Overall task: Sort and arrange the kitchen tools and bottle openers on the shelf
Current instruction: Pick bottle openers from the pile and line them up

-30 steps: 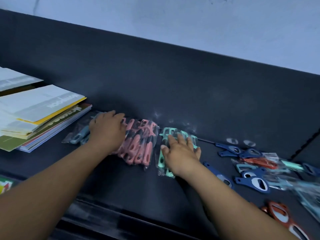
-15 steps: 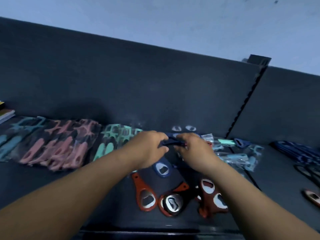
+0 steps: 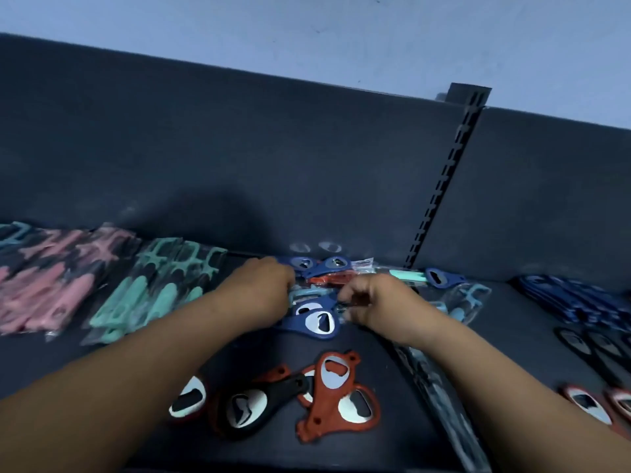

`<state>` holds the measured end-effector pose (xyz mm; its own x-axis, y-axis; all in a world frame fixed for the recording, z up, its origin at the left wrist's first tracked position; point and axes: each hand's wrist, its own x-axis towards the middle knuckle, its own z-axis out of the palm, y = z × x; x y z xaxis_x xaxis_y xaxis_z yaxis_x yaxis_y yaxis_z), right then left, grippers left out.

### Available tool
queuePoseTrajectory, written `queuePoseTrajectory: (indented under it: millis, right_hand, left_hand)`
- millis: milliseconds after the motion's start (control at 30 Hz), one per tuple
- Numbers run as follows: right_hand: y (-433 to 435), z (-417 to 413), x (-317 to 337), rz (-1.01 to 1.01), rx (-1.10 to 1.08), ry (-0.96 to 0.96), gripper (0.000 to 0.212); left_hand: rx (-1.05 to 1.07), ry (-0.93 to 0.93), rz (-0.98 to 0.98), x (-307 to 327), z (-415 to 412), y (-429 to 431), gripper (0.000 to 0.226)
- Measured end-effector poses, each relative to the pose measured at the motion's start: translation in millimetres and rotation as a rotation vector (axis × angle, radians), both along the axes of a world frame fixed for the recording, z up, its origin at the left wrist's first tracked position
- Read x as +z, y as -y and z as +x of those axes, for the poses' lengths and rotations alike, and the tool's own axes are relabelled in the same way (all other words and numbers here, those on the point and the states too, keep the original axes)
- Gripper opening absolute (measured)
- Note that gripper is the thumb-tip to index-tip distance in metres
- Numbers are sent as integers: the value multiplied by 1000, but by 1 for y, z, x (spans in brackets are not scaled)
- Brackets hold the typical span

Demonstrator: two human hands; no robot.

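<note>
Loose bottle openers lie heaped mid-shelf (image 3: 341,448): blue openers (image 3: 317,323) between my hands, more blue ones (image 3: 324,264) at the back, red openers (image 3: 338,394) and a black opener (image 3: 252,407) nearer me. My left hand (image 3: 263,288) curls down into the heap, fingertips hidden, on a clear packet with a teal tool (image 3: 304,296). My right hand (image 3: 372,302) pinches the same packet's other end with curled fingers. Packed pink tools (image 3: 51,278) and packed teal tools (image 3: 153,285) lie in rows on the left.
A slotted upright (image 3: 444,186) splits the dark back panel. Right of it lie a teal packet (image 3: 467,298), stacked dark blue items (image 3: 573,302), black openers (image 3: 594,346) and red openers (image 3: 590,404). A long clear packet (image 3: 430,380) runs under my right forearm.
My view swung right from the pink and teal packs to the opener heap. Both hands left those packs, held a blue opener, and now sit lower on a teal tool packet.
</note>
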<state>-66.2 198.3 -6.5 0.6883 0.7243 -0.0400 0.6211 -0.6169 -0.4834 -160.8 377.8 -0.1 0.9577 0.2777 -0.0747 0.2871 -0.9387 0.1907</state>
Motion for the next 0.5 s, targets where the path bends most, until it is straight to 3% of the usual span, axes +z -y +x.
queuePoseTrajectory:
  millis: [133, 300, 400, 500]
  right_hand:
    - [-22, 4, -9, -125, 200, 112, 43]
    - [-35, 7, -7, -293, 237, 151, 71]
    - [-41, 8, -5, -345, 245, 158, 63]
    - [-43, 6, -3, -312, 247, 181, 31]
  left_hand:
    - [10, -180, 37, 4, -14, -15, 50]
    - [9, -269, -13, -5, -26, -25, 56]
    - [24, -240, -49, -7, -28, -29, 62]
    - [30, -183, -47, -10, -26, -29, 48]
